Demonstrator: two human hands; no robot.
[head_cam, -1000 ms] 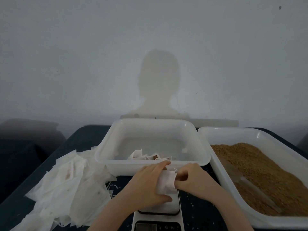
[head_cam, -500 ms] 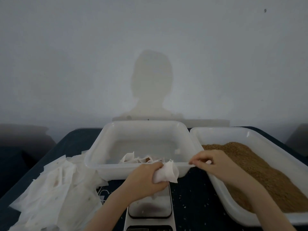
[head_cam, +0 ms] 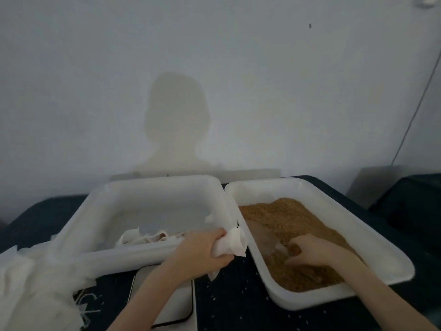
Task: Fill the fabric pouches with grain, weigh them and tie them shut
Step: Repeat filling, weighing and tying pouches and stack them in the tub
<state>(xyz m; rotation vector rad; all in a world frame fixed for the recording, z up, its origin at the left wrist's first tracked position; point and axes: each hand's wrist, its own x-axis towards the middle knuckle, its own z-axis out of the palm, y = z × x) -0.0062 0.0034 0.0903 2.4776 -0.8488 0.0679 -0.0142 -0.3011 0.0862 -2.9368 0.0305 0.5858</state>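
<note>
Left hand (head_cam: 202, 253) curled around a white fabric pouch (head_cam: 232, 242), held above the dark counter (head_cam: 229, 304) between two white tubs, right hand (head_cam: 310, 250) with fingers bent down into the grain (head_cam: 281, 216) in the right tub (head_cam: 372, 237), what it grips unclear.

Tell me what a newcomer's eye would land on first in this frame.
Probably the two hands at work: the left hand grips a white fabric pouch over the gap between the tubs, while the right hand digs into the brown grain in the right-hand white tub. Next, the person's shadow on the pale wall, and the heap of empty pouches at lower left.
</note>
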